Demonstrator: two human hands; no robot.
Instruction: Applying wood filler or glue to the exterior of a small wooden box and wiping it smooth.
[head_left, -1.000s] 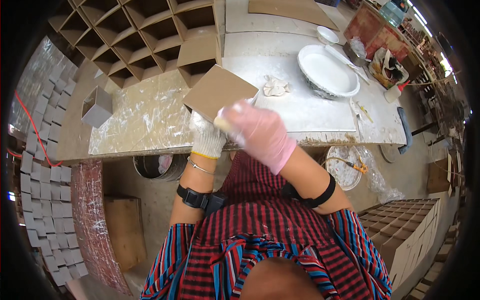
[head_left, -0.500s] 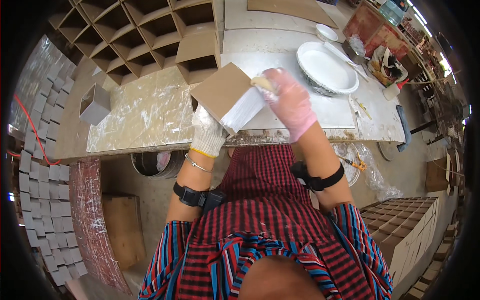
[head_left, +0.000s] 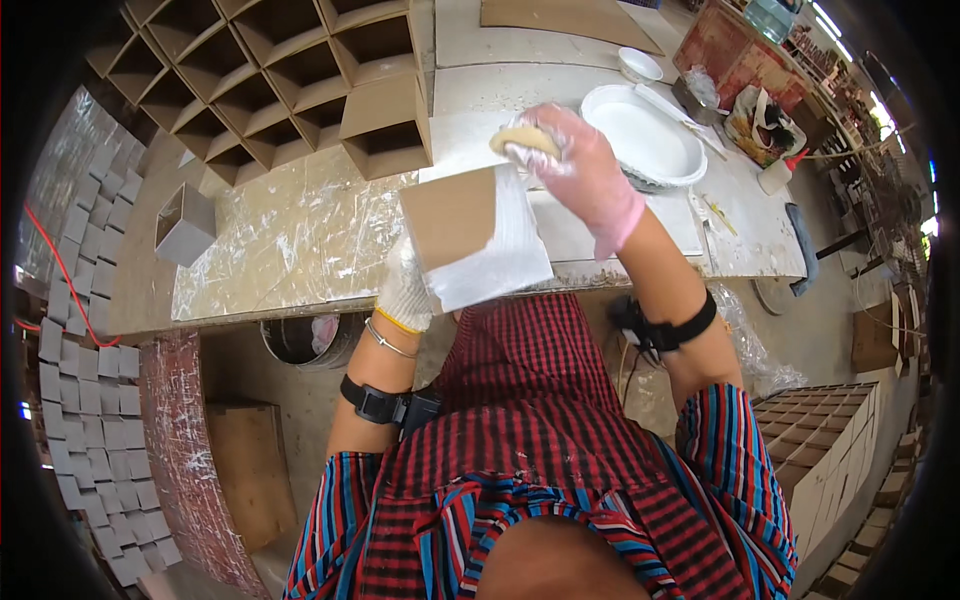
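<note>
My left hand point(head_left: 404, 290), in a white knit glove, grips a brown cardboard box point(head_left: 450, 218) at its left side above the table's front edge; its fingers are mostly hidden behind the box. White paint or paste covers one side of the box and a strip along the right of its brown face. Above the box's upper right corner, my right hand point(head_left: 588, 180), in a pink glove, pinches a yellowish sponge point(head_left: 527, 140) smeared with white. The sponge is apart from the box. To its right stands a round white basin point(head_left: 645, 135) with white inside.
Brown open boxes point(head_left: 265, 95) are stacked at the back left. A grey-white box point(head_left: 186, 226) stands on the stained table point(head_left: 270, 260). A white bowl point(head_left: 640, 65) and a red-tipped bottle point(head_left: 780, 175) are at the right. Below the table sits a dark bucket point(head_left: 310, 340).
My right hand has lifted the sponge off the box, up and slightly left. The box has turned in my left hand, and white now shows along its brown face's right edge.
</note>
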